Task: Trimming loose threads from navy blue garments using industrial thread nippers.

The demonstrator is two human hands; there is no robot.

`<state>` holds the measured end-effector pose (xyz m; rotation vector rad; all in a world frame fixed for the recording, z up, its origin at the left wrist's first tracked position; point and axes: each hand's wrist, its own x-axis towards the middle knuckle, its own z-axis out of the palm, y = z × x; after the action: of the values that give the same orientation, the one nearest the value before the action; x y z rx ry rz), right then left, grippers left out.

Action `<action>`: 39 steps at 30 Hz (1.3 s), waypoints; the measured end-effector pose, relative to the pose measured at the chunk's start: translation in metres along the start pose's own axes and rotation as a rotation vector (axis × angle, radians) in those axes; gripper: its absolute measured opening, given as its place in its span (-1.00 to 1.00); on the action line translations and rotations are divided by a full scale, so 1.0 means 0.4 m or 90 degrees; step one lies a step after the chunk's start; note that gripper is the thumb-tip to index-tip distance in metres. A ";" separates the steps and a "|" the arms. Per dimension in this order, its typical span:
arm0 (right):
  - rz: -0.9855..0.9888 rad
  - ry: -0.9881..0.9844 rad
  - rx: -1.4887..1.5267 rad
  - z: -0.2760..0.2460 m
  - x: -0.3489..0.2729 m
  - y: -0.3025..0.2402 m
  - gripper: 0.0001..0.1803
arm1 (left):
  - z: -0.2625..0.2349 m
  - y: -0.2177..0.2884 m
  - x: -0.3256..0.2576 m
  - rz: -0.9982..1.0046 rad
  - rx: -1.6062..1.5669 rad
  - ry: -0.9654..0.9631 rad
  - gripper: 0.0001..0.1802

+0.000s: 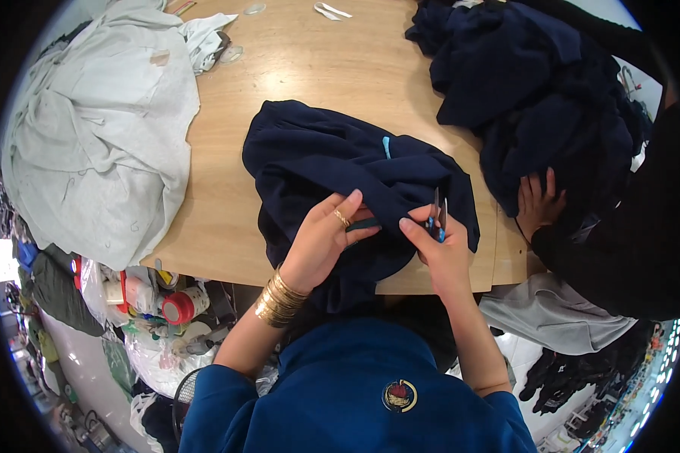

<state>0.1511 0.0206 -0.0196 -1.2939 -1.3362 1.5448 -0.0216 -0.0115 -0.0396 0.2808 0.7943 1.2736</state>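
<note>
Dark blue garment [302, 140] lies bunched on the wooden table [223, 151]

The garment is at the near side of the table, in front of the person, and a part of it hangs over the near edge. The left hand [329, 234] holds a fold of its cloth, with the thumb and the fingers close together around the edge. On this wrist there are gold-coloured bracelets [279, 300]. The right hand [444, 257] is closed around small scissors [438, 211], whose blades point away from the person and stand slightly apart. The thumb of the same hand touches the fold. A light blue strip [387, 148] shows on the garment, beyond both hands.

On the left side of the table a pale grey cloth [113, 143] is spread. On the right side lies a dark blue pile [514, 83], and the hand of a co-worker [538, 204] rests on it with the fingers spread.
</note>
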 end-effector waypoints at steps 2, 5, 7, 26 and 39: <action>-0.009 0.005 -0.028 -0.005 -0.017 0.004 -0.86 | 0.005 -0.009 0.003 -0.004 -0.019 0.021 -0.77; -0.144 0.013 -0.179 -0.014 -0.030 -0.006 -0.87 | 0.012 -0.008 -0.004 0.028 0.053 0.066 -0.80; -0.219 0.036 -0.197 -0.014 -0.030 -0.021 -0.84 | 0.012 -0.012 -0.016 0.049 0.084 0.056 -0.78; -0.247 0.028 -0.053 -0.035 -0.030 -0.019 -0.91 | 0.087 -0.042 -0.056 0.240 0.227 0.065 -0.50; -0.355 0.006 -0.241 -0.014 -0.028 -0.030 -0.77 | 0.073 -0.037 -0.066 0.297 0.288 0.070 -0.38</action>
<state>0.1581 0.0143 -0.0052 -1.0071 -1.8507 0.9290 0.0067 -0.0335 -0.0179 0.8014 1.1541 1.5410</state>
